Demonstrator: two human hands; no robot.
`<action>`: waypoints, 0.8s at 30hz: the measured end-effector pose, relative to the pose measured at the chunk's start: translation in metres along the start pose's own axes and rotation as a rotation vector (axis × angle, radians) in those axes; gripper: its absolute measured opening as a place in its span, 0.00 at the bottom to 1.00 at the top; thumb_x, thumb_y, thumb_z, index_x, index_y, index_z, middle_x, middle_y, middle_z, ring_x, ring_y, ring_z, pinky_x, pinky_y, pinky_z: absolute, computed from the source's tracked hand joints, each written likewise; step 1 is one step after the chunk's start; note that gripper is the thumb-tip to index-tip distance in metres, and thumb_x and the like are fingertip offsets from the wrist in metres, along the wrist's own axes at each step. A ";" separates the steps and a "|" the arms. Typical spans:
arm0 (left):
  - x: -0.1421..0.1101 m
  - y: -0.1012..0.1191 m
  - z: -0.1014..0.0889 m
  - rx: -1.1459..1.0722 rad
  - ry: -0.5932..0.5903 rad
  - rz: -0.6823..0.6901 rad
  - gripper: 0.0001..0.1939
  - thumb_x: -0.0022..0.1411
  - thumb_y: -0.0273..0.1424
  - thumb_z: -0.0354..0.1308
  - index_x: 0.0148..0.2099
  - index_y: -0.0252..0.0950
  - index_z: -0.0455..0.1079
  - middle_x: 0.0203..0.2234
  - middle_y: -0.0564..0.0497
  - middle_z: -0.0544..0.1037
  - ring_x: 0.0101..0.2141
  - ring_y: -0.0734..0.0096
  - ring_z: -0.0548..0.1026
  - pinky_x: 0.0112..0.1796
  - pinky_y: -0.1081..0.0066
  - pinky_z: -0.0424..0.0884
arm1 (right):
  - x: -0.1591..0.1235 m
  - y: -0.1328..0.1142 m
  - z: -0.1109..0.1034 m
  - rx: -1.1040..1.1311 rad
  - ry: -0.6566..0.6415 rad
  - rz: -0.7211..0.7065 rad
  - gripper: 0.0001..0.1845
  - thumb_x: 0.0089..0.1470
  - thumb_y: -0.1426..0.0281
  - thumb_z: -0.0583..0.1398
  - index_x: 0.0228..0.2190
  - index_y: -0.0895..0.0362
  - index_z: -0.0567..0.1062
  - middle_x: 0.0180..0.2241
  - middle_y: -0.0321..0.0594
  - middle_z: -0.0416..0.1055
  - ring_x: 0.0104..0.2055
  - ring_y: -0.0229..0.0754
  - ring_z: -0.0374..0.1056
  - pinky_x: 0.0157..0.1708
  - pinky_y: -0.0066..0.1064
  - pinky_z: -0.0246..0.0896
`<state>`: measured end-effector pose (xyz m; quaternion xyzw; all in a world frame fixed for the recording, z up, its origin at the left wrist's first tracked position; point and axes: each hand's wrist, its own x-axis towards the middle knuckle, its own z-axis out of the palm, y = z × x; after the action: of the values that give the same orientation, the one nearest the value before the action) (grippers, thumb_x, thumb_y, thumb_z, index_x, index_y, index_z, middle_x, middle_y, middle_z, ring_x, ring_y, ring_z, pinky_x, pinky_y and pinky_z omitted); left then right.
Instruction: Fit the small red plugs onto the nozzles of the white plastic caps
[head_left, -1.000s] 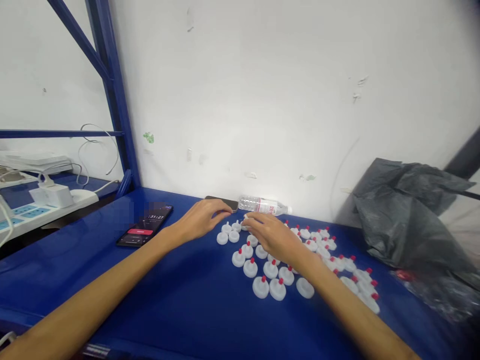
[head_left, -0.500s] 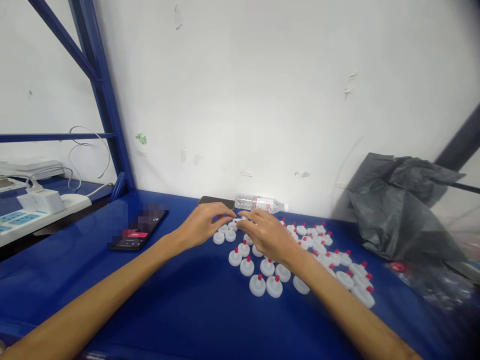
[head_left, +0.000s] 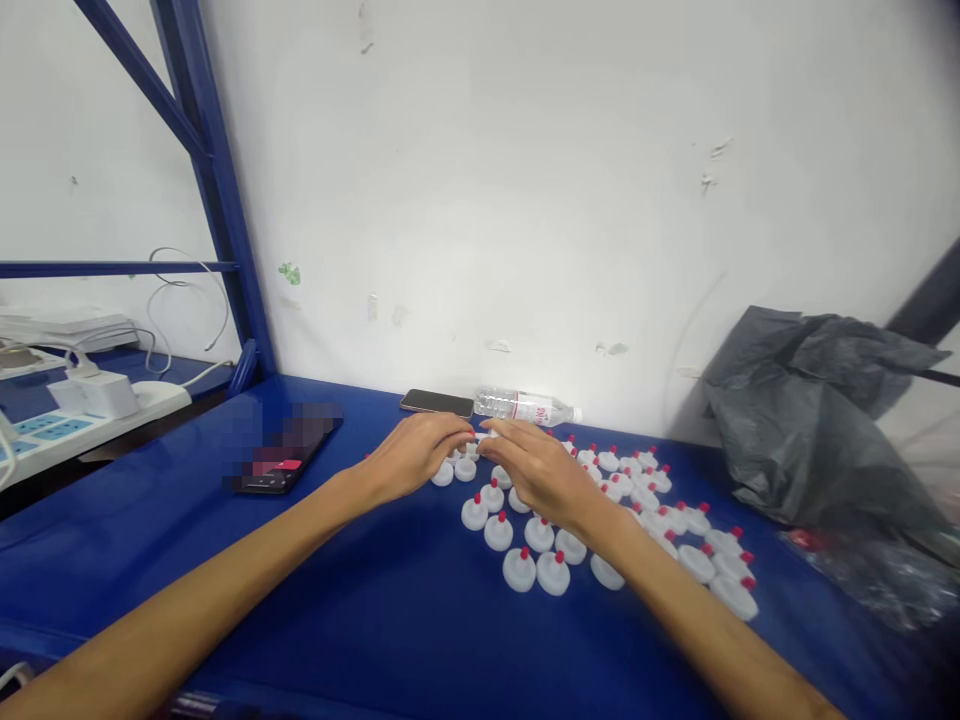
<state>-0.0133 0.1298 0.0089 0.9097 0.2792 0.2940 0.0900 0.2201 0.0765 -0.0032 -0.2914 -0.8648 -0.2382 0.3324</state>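
Had red-tipped white domes [head_left: 553,576] nearest on the desk [head_left: 337,610]. Beyond, showed a red tip [head_left: 472,435], unseen half a second earlier, pinched in the left hand [head_left: 426,443]; held a half-hidden white piece [head_left: 482,437] in the closed right hand [head_left: 538,467], bringing both parts near together.

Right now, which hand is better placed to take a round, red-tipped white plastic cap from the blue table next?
Probably the right hand: in this view it and its forearm overlap the red-tipped white plastic caps. The left hand sits farther left, away from most.
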 end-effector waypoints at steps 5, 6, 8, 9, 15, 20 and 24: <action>-0.002 0.006 0.001 -0.020 0.041 -0.001 0.16 0.77 0.34 0.46 0.40 0.38 0.74 0.33 0.49 0.80 0.32 0.66 0.76 0.37 0.67 0.67 | 0.004 -0.001 -0.002 -0.094 0.005 -0.088 0.21 0.60 0.86 0.54 0.48 0.59 0.77 0.53 0.55 0.81 0.57 0.52 0.78 0.55 0.45 0.79; -0.002 0.007 0.000 -0.029 0.045 -0.009 0.16 0.77 0.34 0.46 0.39 0.38 0.73 0.33 0.49 0.80 0.32 0.66 0.75 0.37 0.67 0.67 | 0.005 -0.001 -0.003 -0.112 0.000 -0.105 0.22 0.59 0.87 0.53 0.49 0.59 0.77 0.54 0.55 0.80 0.57 0.52 0.77 0.56 0.46 0.78; 0.000 0.010 -0.003 -0.047 0.049 -0.027 0.16 0.76 0.33 0.47 0.39 0.38 0.73 0.32 0.50 0.80 0.32 0.66 0.75 0.37 0.68 0.67 | 0.008 -0.002 -0.005 -0.123 -0.012 -0.117 0.24 0.59 0.88 0.51 0.49 0.58 0.77 0.54 0.53 0.80 0.58 0.51 0.77 0.57 0.46 0.78; 0.001 0.011 -0.005 -0.051 0.046 -0.038 0.16 0.77 0.34 0.48 0.39 0.38 0.74 0.32 0.50 0.80 0.32 0.67 0.76 0.36 0.68 0.67 | 0.009 -0.002 -0.006 -0.116 -0.018 -0.105 0.25 0.59 0.87 0.51 0.50 0.58 0.76 0.54 0.53 0.80 0.58 0.51 0.77 0.57 0.46 0.77; 0.008 0.007 -0.021 0.209 -0.011 -0.109 0.20 0.81 0.39 0.42 0.51 0.39 0.76 0.44 0.48 0.83 0.43 0.63 0.78 0.44 0.66 0.68 | 0.014 0.003 -0.011 0.039 -0.123 0.228 0.13 0.71 0.72 0.53 0.50 0.54 0.76 0.54 0.48 0.77 0.53 0.48 0.78 0.51 0.43 0.79; -0.002 -0.024 -0.032 0.384 -0.094 -0.229 0.15 0.75 0.30 0.48 0.45 0.36 0.77 0.44 0.41 0.83 0.45 0.54 0.77 0.42 0.64 0.68 | 0.001 0.023 -0.005 0.048 -0.243 0.447 0.19 0.73 0.68 0.48 0.54 0.55 0.75 0.53 0.49 0.76 0.45 0.46 0.79 0.47 0.42 0.77; -0.007 -0.041 -0.039 0.401 -0.143 -0.285 0.13 0.71 0.28 0.52 0.38 0.37 0.77 0.36 0.43 0.82 0.39 0.57 0.77 0.38 0.67 0.66 | -0.004 0.033 0.001 0.058 -0.310 0.433 0.22 0.75 0.67 0.46 0.52 0.58 0.78 0.51 0.49 0.80 0.53 0.48 0.77 0.56 0.45 0.72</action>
<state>-0.0589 0.1597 0.0237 0.8793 0.4503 0.1519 -0.0321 0.2440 0.0996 0.0009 -0.4928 -0.8294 -0.0895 0.2475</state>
